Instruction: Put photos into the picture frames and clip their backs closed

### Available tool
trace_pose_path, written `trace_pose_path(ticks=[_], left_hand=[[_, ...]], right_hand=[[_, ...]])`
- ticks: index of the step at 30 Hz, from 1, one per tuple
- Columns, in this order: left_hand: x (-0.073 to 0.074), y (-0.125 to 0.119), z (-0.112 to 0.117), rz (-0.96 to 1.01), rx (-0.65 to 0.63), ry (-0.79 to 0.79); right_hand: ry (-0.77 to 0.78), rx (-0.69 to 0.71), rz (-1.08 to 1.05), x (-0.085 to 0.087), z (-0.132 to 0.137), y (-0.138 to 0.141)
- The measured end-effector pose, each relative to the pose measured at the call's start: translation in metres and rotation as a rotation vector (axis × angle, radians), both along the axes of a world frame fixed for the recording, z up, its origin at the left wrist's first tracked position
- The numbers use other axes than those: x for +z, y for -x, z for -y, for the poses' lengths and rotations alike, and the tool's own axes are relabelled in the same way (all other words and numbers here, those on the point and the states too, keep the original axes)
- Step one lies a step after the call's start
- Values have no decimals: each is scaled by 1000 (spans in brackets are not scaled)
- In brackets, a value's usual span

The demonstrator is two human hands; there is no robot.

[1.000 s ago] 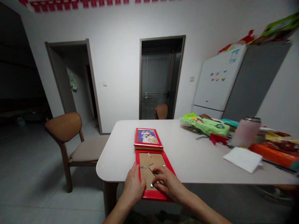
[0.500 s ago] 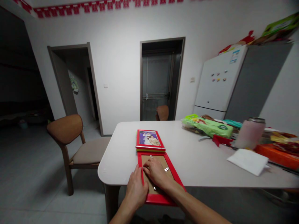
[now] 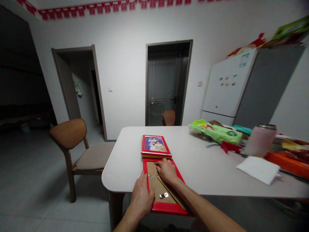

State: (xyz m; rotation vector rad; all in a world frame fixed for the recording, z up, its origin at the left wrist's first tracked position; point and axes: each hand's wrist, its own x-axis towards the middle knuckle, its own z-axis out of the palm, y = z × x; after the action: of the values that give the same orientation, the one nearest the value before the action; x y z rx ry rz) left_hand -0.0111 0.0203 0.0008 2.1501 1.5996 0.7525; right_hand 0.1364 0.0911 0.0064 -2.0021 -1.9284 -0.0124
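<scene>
A red picture frame (image 3: 169, 207) lies face down at the table's near edge, its brown backing board showing small metal clips. My left hand (image 3: 142, 195) rests on the frame's left border, fingers laid flat along it. My right hand (image 3: 167, 170) reaches to the far end of the backing, fingertips curled on a metal clip near the top edge. A second red frame (image 3: 155, 145) holding a photo lies face up just beyond, touching the first frame's far edge.
The white table (image 3: 200, 167) carries a green packet (image 3: 216, 131), a pink flask (image 3: 260, 140), a white folded paper (image 3: 258, 167) and an orange box (image 3: 289, 162) at the right. A wooden chair (image 3: 77, 145) stands at the left. A fridge (image 3: 231, 83) stands behind.
My right hand has moved from the near part of the backing board up to its far end. The left hand has stayed on the left border.
</scene>
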Motion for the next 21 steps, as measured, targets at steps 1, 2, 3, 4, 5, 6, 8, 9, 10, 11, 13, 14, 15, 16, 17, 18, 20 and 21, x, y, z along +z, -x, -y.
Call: trace_pose_path(ticks=[1, 2, 3, 4, 5, 6, 8, 9, 10, 11, 13, 14, 15, 16, 17, 18, 20, 21], left_hand=[[0, 0, 0, -1, 2, -3], [-1, 0, 0, -4, 5, -5], [-1, 0, 0, -7, 7, -5], [-1, 0, -1, -12, 8, -4], [-1, 1, -1, -17, 8, -3], [-1, 1, -1, -23, 5, -3], [-1, 2, 0, -37, 0, -7], [-1, 2, 0, -48, -1, -8], [0, 1, 1, -61, -3, -7], [2, 1, 1, -77, -5, -4], [6, -1, 2, -116, -8, 9], [9, -3, 3, -137, -5, 17], [13, -5, 4, -156, 1, 25], [16, -7, 4, -175, 10, 33], [19, -8, 5, -192, 19, 38], [22, -10, 5, -205, 25, 38], [26, -12, 6, -213, 31, 32], [26, -12, 6, -210, 34, 29]], right_hand=[[0, 10, -1, 1, 1, 0], [0, 21, -3, 2, 2, -1], [0, 32, -7, 4, 4, -2], [-2, 45, -10, 6, 7, -3], [-9, 60, -16, 8, 10, -4], [-22, 81, -29, 10, 15, -6], [-39, 138, -66, 15, 29, -11], [-31, 173, -82, 17, 36, -14], [-7, 207, -91, 19, 44, -16], [26, 235, -91, 20, 52, -18], [76, 266, -73, 21, 64, -19], [78, 268, -70, 20, 68, -18], [68, 263, -75, 18, 71, -18], [51, 256, -87, 16, 72, -17], [34, 250, -102, 14, 71, -16], [21, 244, -117, 11, 70, -15], [9, 239, -139, 9, 67, -15], [9, 238, -146, 9, 65, -16]])
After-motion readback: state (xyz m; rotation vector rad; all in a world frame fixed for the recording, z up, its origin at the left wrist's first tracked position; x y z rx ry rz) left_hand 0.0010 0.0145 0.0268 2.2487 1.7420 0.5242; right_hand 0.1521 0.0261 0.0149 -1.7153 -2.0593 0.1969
